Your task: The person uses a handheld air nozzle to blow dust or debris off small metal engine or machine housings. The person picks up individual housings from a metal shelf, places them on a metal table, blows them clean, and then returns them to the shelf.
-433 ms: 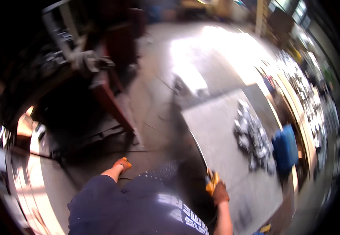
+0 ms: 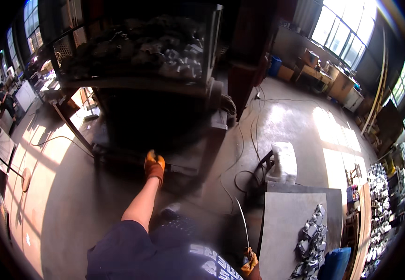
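Observation:
My left hand [image 2: 154, 164], in an orange and brown work glove, reaches forward with its fingers curled in. Nothing shows in it. It is held before the dark lower part of a metal stand, whose raised bin [image 2: 132, 84] carries a heap of grey metal parts. My right hand [image 2: 250, 263], gloved alike, is closed around the handle of a long thin metal rod [image 2: 243, 219], which points up and away. Beside that hand lies a grey-topped table [image 2: 281, 219] with a pile of metal castings [image 2: 310, 238] on it.
A blue container [image 2: 337, 263] stands at the table's near right. Behind the table is a pale, wrapped block-like seat [image 2: 284, 163]. Cables [image 2: 239, 163] snake over the floor. More castings [image 2: 379, 200] lie along the right. A person [image 2: 7, 103] stands far left.
My view has swung left, so the bin is now ahead and the table lies lower right. My left arm now stretches farther forward. The rod is still in my right hand.

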A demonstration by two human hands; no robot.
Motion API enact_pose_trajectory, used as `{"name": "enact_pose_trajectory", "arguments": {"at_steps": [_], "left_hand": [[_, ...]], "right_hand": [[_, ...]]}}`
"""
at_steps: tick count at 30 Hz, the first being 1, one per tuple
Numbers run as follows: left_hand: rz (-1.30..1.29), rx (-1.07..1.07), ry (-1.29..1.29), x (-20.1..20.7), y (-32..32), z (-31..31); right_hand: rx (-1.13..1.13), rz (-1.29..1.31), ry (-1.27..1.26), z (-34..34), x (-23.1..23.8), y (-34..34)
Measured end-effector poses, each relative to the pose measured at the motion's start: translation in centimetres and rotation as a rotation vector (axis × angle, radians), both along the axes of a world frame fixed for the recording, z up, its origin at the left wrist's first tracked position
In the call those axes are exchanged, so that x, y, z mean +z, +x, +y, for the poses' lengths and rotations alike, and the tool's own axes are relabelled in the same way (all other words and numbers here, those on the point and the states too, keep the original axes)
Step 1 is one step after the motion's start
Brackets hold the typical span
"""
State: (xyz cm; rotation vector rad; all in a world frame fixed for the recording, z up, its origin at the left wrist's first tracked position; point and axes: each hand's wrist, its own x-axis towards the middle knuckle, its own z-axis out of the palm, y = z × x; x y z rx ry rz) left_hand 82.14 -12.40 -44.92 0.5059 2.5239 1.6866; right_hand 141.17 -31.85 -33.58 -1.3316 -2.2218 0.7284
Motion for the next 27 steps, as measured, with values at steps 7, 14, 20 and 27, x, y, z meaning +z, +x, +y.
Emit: {"name": "enact_pose_trajectory", "arguments": {"at_steps": [7, 14, 20, 27], "left_hand": [[0.511, -0.039, 0.263, 18.9, -13.6, 8.4], [1.324, -0.298, -0.117, 34.3, -25.6, 21.7], [1.329, -0.529, -0.804, 39.0, -31.4, 31.0], [0.974, -0.579, -0.406, 39.8, -37.0, 35.7]], "right_hand": [[-0.205, 0.265, -0.662, 8.8, 15.4, -17.0], [-0.264, 0.325, -0.633, 16.9, 14.0, -30.4], [-0.366, 0.626, -0.914, 18.6, 16.6, -35.9], [-0.217, -0.321, -0.002, 12.9, 15.5, -34.4]]}}
